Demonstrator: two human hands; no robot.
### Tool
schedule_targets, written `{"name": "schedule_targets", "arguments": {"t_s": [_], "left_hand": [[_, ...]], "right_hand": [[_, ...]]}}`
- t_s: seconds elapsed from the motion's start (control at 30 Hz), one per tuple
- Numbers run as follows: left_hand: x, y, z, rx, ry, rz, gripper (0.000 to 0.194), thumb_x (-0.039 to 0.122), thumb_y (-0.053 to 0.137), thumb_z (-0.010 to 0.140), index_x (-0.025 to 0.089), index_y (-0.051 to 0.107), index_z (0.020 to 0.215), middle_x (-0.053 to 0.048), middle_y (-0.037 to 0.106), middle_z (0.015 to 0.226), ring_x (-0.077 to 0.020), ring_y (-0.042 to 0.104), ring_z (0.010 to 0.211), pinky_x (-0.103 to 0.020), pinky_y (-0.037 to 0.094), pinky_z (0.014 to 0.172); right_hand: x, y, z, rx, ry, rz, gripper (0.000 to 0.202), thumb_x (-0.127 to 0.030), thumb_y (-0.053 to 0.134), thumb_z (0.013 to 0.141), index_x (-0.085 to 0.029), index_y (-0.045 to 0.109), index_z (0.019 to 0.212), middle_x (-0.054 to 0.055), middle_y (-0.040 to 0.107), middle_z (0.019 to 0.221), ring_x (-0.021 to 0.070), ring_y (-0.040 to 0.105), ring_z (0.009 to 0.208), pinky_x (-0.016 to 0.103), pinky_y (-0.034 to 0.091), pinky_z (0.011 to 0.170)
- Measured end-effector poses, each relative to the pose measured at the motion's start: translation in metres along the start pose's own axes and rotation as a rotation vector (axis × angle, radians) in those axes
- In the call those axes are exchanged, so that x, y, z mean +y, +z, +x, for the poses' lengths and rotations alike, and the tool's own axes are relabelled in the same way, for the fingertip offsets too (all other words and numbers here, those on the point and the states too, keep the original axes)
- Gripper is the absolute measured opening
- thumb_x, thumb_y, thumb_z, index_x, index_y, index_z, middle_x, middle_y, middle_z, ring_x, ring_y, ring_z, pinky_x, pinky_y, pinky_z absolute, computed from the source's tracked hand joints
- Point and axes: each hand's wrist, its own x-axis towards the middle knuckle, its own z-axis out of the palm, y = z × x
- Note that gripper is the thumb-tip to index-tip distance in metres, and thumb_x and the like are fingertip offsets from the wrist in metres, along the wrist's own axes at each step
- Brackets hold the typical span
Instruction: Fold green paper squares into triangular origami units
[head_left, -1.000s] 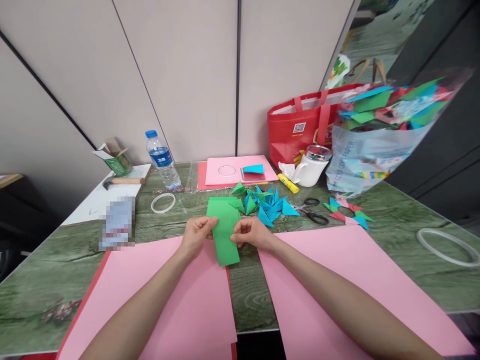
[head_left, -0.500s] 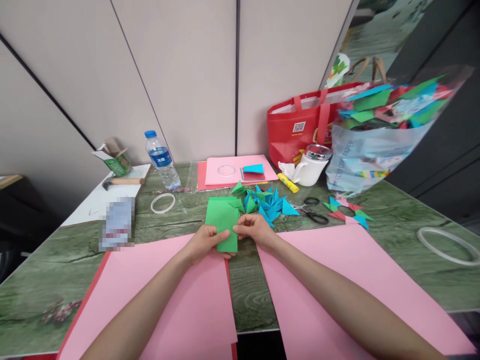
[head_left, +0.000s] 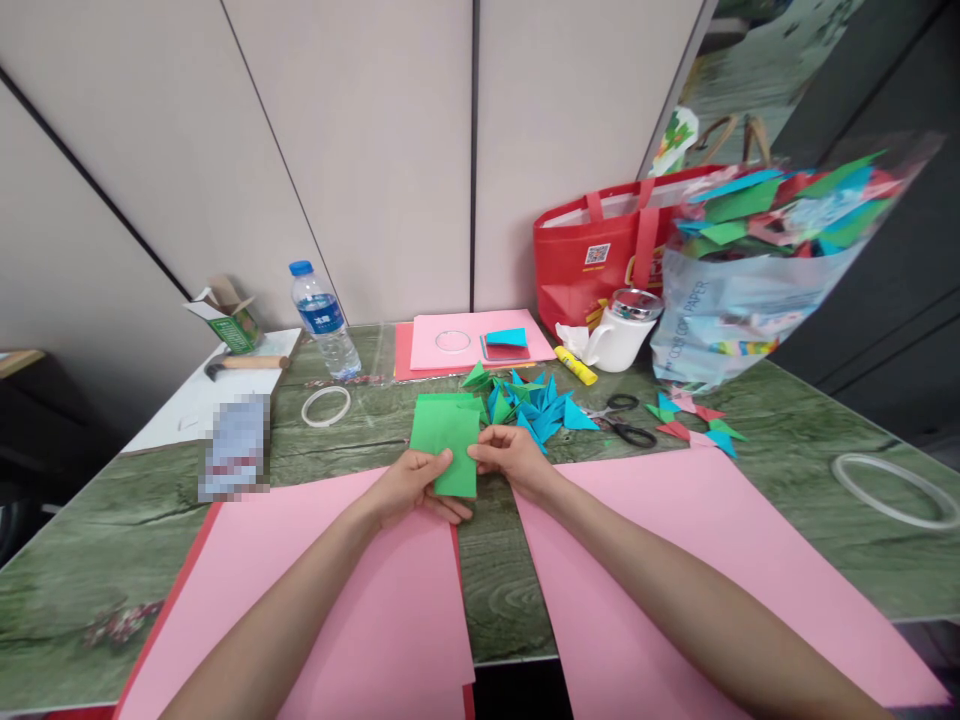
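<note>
A green paper rectangle is held up between my two hands at the middle of the table. My left hand pinches its left edge, thumb on the front face and the other fingers behind and below. My right hand grips the right edge between thumb and fingertips. Just behind it lies more green paper, partly covered by the held piece. To its right is a pile of folded blue paper pieces, with a few folded green pieces among them.
Pink sheets lie under my left forearm and right forearm. Beyond are scissors, a glue stick, a white mug, a water bottle, a hammer, a red bag and a plastic bag of folded paper.
The green paper's lower edge has risen slightly. My left thumb has shifted a little left, and the fingers below are more stretched out.
</note>
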Motion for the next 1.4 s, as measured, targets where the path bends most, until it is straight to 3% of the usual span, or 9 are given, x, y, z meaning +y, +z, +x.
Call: {"name": "schedule_targets", "arguments": {"t_s": [0.27, 0.5, 0.83, 0.97, 1.07, 1.17, 1.27, 1.4], "left_hand": [[-0.005, 0.002, 0.004, 0.041, 0.013, -0.030, 0.043, 0.050, 0.056, 0.069, 0.008, 0.060, 0.064, -0.013, 0.067, 0.059, -0.0242, 0.065, 0.053, -0.034, 0.053, 0.048], [-0.002, 0.000, 0.001, -0.085, 0.023, -0.001, 0.039, 0.043, 0.058, 0.072, 0.005, 0.063, 0.080, -0.021, 0.067, 0.089, -0.0262, 0.066, 0.074, -0.036, 0.053, 0.065], [-0.003, 0.000, 0.002, -0.054, 0.013, 0.005, 0.036, 0.043, 0.061, 0.069, 0.008, 0.057, 0.074, -0.017, 0.068, 0.081, -0.0248, 0.065, 0.068, -0.039, 0.050, 0.062], [-0.001, 0.001, 0.004, 0.070, 0.186, 0.099, 0.036, 0.045, 0.056, 0.072, 0.009, 0.057, 0.072, -0.006, 0.064, 0.065, -0.0158, 0.060, 0.058, -0.028, 0.046, 0.056], [-0.003, -0.002, 0.007, 0.223, 0.324, 0.202, 0.042, 0.047, 0.054, 0.072, 0.011, 0.045, 0.051, 0.005, 0.042, 0.044, -0.0049, 0.038, 0.041, -0.018, 0.029, 0.042], [-0.004, -0.005, 0.009, 0.296, 0.374, 0.302, 0.047, 0.048, 0.056, 0.069, 0.013, 0.035, 0.045, 0.007, 0.028, 0.041, -0.0029, 0.025, 0.040, -0.018, 0.018, 0.040], [-0.004, -0.001, 0.009, 0.290, 0.364, 0.261, 0.043, 0.048, 0.055, 0.070, 0.013, 0.041, 0.049, 0.006, 0.035, 0.042, -0.0047, 0.031, 0.040, -0.018, 0.024, 0.041], [-0.005, 0.008, 0.006, 0.170, 0.297, 0.108, 0.035, 0.047, 0.050, 0.074, 0.013, 0.054, 0.071, -0.001, 0.056, 0.061, -0.0110, 0.049, 0.051, -0.024, 0.040, 0.053]], "right_hand": [[0.000, 0.001, -0.001, 0.014, -0.002, 0.019, 0.029, -0.029, 0.078, 0.044, -0.015, 0.056, 0.058, -0.006, 0.056, 0.051, 0.0068, 0.052, 0.043, 0.021, 0.046, 0.046], [-0.001, 0.000, 0.000, 0.035, -0.012, 0.092, 0.029, -0.026, 0.078, 0.045, -0.015, 0.055, 0.059, -0.006, 0.056, 0.052, 0.0060, 0.052, 0.045, 0.020, 0.046, 0.047], [0.000, 0.000, 0.001, 0.049, -0.028, 0.117, 0.027, -0.024, 0.077, 0.046, -0.015, 0.055, 0.060, -0.007, 0.055, 0.053, 0.0053, 0.051, 0.047, 0.019, 0.046, 0.047], [0.000, 0.000, 0.001, 0.008, -0.018, 0.054, 0.028, -0.026, 0.077, 0.045, -0.015, 0.055, 0.059, -0.007, 0.055, 0.052, 0.0060, 0.051, 0.046, 0.020, 0.047, 0.046], [0.000, 0.002, -0.001, -0.019, -0.024, 0.005, 0.028, -0.026, 0.077, 0.046, -0.015, 0.054, 0.058, -0.007, 0.054, 0.050, 0.0057, 0.050, 0.044, 0.020, 0.046, 0.046], [0.001, 0.004, -0.002, -0.033, -0.027, -0.006, 0.028, -0.027, 0.076, 0.047, -0.015, 0.053, 0.058, -0.007, 0.054, 0.050, 0.0061, 0.050, 0.043, 0.020, 0.046, 0.045], [0.002, 0.005, -0.002, -0.016, -0.043, 0.008, 0.029, -0.028, 0.076, 0.048, -0.015, 0.052, 0.059, -0.007, 0.054, 0.050, 0.0058, 0.050, 0.043, 0.020, 0.046, 0.045], [0.003, 0.004, 0.000, 0.040, -0.073, 0.045, 0.030, -0.029, 0.075, 0.050, -0.016, 0.051, 0.062, -0.008, 0.052, 0.052, 0.0055, 0.051, 0.044, 0.020, 0.046, 0.046]]}}
